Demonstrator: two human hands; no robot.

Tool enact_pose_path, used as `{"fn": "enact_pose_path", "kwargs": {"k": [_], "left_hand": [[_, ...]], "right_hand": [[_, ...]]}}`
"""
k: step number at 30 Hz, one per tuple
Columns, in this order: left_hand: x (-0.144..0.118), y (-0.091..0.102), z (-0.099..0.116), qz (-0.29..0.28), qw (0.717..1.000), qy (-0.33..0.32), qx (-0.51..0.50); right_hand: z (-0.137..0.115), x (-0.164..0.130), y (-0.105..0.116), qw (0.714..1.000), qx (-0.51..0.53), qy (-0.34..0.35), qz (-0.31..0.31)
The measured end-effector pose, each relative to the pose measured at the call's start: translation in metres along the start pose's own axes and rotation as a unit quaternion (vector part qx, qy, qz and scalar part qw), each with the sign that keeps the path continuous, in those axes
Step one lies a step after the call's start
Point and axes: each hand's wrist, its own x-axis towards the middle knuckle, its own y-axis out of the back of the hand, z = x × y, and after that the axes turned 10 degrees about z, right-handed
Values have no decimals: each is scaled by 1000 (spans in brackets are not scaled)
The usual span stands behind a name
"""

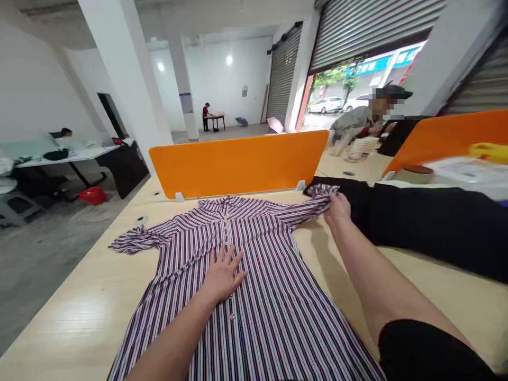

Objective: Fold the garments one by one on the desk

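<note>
A striped shirt (262,275) in purple, white and dark lines lies spread face up on the wooden table (79,312), collar toward the orange divider. My left hand (222,272) rests flat on its chest, fingers apart, beside the button placket. My right hand (337,209) reaches far right and pinches the end of the shirt's right sleeve (317,203), pulling it outward. The other sleeve (133,241) lies bunched at the left.
An orange divider panel (238,161) stands along the table's far edge, another (448,135) at the right. Dark cloth (428,222) lies on the table to the right of the shirt. A person sits behind the right divider; others work at distant tables.
</note>
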Motion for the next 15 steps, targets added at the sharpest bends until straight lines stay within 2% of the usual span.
{"fn": "enact_pose_path", "kwargs": {"k": [3,4,7,8,9,10,13,15], "left_hand": [[1,-3,-2,10,1000,-2,-1],[1,-4,-2,17,1000,-4,-1],[0,-10,-5,47,999,-14,2],[0,-11,-6,56,998,-18,3],[0,-13,-7,64,998,-21,4],[-1,-14,-7,68,997,-23,5],[-1,-16,-8,75,997,-27,5],[-1,-18,-8,84,996,-28,4]], "right_hand": [[12,-36,-55,991,0,-20,-131],[16,-52,-70,980,-8,-31,-196],[28,-107,-94,909,-94,-58,-401],[32,-123,-96,885,-128,-52,-444],[36,-135,-95,871,-160,-43,-463],[40,-144,-92,868,-193,-31,-456],[52,-153,-75,887,-293,10,-357],[61,-155,-61,887,-342,37,-308]]}}
